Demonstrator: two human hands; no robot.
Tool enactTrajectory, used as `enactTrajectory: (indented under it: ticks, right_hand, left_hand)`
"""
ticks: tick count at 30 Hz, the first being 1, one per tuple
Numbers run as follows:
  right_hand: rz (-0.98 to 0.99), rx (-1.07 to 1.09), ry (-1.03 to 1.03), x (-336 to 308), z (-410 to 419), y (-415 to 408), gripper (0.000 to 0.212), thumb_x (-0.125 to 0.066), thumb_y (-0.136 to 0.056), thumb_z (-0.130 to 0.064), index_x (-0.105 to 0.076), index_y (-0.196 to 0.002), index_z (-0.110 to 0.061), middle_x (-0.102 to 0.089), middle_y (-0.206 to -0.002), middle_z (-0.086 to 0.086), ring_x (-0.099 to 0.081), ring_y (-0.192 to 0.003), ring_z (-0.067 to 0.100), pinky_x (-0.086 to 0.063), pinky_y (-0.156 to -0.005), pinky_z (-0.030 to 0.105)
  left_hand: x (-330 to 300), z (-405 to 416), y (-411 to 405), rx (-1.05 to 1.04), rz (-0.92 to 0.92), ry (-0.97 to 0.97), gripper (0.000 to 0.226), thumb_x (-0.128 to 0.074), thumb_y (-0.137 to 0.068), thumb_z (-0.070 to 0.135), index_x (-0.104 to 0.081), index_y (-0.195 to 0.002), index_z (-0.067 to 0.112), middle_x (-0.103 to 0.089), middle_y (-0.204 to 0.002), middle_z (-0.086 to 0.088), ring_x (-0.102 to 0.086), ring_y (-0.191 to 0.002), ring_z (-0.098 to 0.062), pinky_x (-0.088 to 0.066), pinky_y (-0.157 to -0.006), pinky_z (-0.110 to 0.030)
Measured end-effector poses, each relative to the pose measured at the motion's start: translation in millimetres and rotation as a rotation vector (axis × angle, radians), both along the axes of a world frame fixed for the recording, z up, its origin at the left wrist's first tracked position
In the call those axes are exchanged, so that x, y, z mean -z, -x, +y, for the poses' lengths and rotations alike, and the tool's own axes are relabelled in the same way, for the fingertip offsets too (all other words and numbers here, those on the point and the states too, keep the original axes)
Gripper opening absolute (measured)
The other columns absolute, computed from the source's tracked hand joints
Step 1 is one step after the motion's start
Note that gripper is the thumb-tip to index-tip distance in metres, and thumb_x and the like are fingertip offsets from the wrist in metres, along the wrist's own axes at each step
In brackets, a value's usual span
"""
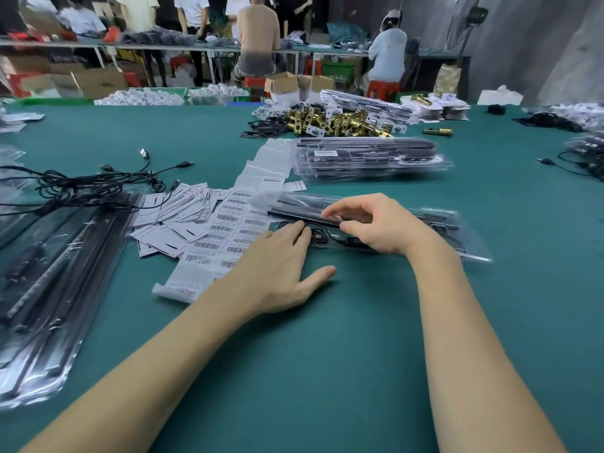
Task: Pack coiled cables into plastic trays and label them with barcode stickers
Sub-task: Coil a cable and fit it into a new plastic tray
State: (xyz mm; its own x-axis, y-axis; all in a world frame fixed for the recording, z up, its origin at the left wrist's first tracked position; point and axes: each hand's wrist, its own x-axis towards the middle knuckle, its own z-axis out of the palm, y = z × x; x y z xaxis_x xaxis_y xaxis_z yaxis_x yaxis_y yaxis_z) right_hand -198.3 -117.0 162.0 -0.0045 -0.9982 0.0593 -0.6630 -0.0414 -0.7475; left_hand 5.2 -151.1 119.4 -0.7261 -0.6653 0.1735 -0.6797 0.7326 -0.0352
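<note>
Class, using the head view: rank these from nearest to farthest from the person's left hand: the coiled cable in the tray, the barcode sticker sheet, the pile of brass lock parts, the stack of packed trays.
From the left hand:
1. Coiled cable, under its fingertips.
2. Barcode sticker sheet, just to its left.
3. Stack of packed trays, beyond it, mid-table.
4. Pile of brass lock parts, farther back.

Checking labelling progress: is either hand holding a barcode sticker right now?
No: the left hand presses the coiled cable in the plastic tray, the right hand hovers above it, and the sticker sheet lies untouched beside them.
</note>
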Motion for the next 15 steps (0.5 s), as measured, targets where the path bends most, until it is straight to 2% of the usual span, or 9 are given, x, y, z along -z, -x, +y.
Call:
enactTrajectory:
  ticks: [2,4,6,9,12,15]
  right_hand:
    - [-0.001,0.009,0.01,1.4,1.1,-0.8,0.037,-0.054,-0.095,-0.001,-0.073,-0.112,-0.027,-0.07,-0.121,-0.011,-0.06,-0.117,-0.006,-0.041,-0.097,0.005]
    - [0.034,0.032,0.049,3.5,0.5,-3.7,0.036,-0.054,-0.094,-0.001,-0.073,-0.109,-0.028,-0.071,-0.116,-0.013,-0.061,-0.113,-0.006,-0.04,-0.087,-0.001]
    - [0.077,0.074,0.102,4.3,-1.3,-6.5,0.034,-0.057,-0.09,-0.007,-0.073,-0.103,-0.035,-0.072,-0.109,-0.019,-0.063,-0.11,-0.004,-0.045,-0.09,0.009]
    - [0.127,0.215,0.184,2.8,-6.0,-13.9,0.023,-0.06,-0.074,-0.03,-0.07,-0.091,-0.042,-0.072,-0.094,-0.023,-0.065,-0.101,0.0,-0.054,-0.092,0.032]
    - [0.157,0.302,0.219,5.4,-9.9,-23.8,0.022,-0.058,-0.064,-0.043,-0.069,-0.083,-0.043,-0.071,-0.086,-0.025,-0.065,-0.092,0.0,-0.056,-0.087,0.036]
    - [0.168,0.336,0.211,8.5,-12.0,-27.8,0.02,-0.057,-0.066,-0.045,-0.068,-0.082,-0.042,-0.069,-0.084,-0.026,-0.063,-0.089,-0.002,-0.056,-0.085,0.035]
  left_hand:
    - [4.2,10.6,11.5,-0.07,-0.013,0.007,0.102,-0.006,-0.083,0.078,-0.032,-0.148,0.004,-0.03,-0.157,-0.015,-0.029,-0.143,-0.028,-0.027,-0.115,-0.041]
    - [8.9,16.5,19.2,-0.126,0.008,-0.006,0.106,-0.008,-0.082,0.08,-0.026,-0.151,0.002,-0.023,-0.161,-0.018,-0.018,-0.149,-0.031,-0.02,-0.119,-0.043]
    - [10.8,17.7,21.7,-0.135,0.05,-0.027,0.104,-0.016,-0.085,0.08,-0.026,-0.151,0.001,-0.022,-0.161,-0.019,-0.013,-0.151,-0.031,-0.015,-0.121,-0.042]
    - [9.7,17.8,21.1,-0.132,0.093,-0.05,0.099,-0.024,-0.087,0.079,-0.031,-0.147,0.001,-0.03,-0.156,-0.018,-0.021,-0.147,-0.031,-0.021,-0.119,-0.042]
    - [9.3,18.4,22.5,-0.146,0.101,-0.041,0.097,-0.025,-0.087,0.079,-0.034,-0.145,0.001,-0.035,-0.151,-0.018,-0.027,-0.143,-0.031,-0.025,-0.117,-0.042]
    - [7.6,17.2,23.6,-0.151,0.121,0.009,0.082,-0.028,-0.087,0.078,-0.047,-0.125,0.009,-0.048,-0.13,-0.011,-0.042,-0.122,-0.028,-0.034,-0.106,-0.039]
